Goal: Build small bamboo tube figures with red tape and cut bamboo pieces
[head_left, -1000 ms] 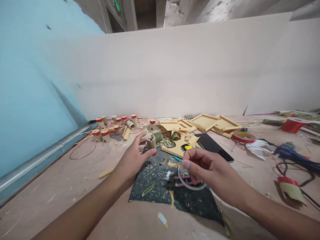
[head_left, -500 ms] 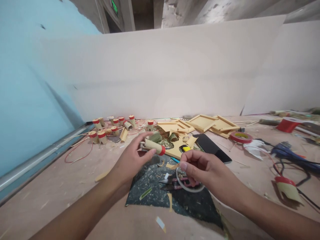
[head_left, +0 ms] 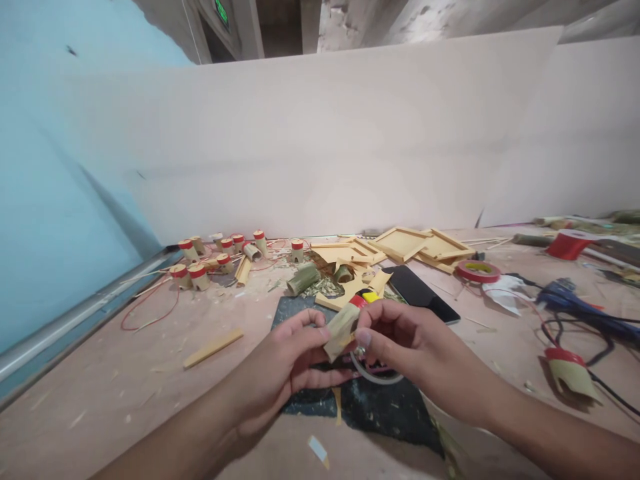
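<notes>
My left hand (head_left: 295, 360) holds a short bamboo tube (head_left: 341, 332) with a red band at its upper end, tilted between thumb and fingers. Closed in a pinch, my right hand (head_left: 400, 347) meets the tube's right side. A small yellowish sliver shows by the right thumb tip; what the fingers grip is mostly hidden. Below the hands, a dark mat (head_left: 370, 413) carries pink-handled scissors, largely covered. A whitish ring (head_left: 383, 380) lies over them, partly behind my right hand. A yellow-and-black tool (head_left: 371, 296) rests just beyond the tube.
Several red-banded bamboo pieces (head_left: 199, 276) stand at back left. Thin wooden frames (head_left: 403, 244), a black phone (head_left: 425, 293) and red tape (head_left: 478, 271) lie behind. Cables, a red spool (head_left: 571, 245) and another bamboo piece (head_left: 571, 373) are at right. A wood strip (head_left: 213, 348) lies left.
My left hand has brought the bamboo tube right and down to my right hand, turning its red end upward. The right hand has stayed nearly in place. A green bamboo piece and wood strip are uncovered.
</notes>
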Action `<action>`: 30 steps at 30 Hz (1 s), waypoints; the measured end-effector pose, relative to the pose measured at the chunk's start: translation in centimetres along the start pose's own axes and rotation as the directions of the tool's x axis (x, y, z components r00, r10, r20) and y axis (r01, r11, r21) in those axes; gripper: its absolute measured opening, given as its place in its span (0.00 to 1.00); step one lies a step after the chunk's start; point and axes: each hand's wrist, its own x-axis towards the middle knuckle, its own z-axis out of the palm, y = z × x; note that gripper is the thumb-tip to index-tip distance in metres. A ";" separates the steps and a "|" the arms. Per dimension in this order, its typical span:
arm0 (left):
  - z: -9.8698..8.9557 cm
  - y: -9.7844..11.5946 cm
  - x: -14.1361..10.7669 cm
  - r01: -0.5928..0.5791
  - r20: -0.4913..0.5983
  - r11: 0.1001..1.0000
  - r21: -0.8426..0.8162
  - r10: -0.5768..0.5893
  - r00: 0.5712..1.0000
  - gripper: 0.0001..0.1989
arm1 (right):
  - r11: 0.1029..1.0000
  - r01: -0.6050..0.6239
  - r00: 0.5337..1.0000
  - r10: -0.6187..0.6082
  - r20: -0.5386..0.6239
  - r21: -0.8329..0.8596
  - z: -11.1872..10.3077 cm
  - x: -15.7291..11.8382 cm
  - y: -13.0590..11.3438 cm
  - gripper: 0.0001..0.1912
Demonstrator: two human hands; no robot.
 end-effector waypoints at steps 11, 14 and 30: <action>-0.3 -0.7 -0.4 -0.063 0.094 0.998 0.008 0.062 0.994 0.34 | 0.966 0.024 1.000 -0.024 0.005 -0.256 -0.1 0.0 -0.7 0.09; -0.3 -0.7 -0.6 -0.012 0.120 1.000 0.022 0.010 0.993 0.31 | 0.965 0.016 1.000 -0.018 -0.005 -0.261 -0.1 0.1 -0.7 0.07; 0.3 -1.2 -0.5 -0.085 0.062 0.993 0.076 0.080 0.995 0.24 | 0.960 0.038 0.997 -0.057 -0.060 -0.277 0.1 -0.2 -1.4 0.06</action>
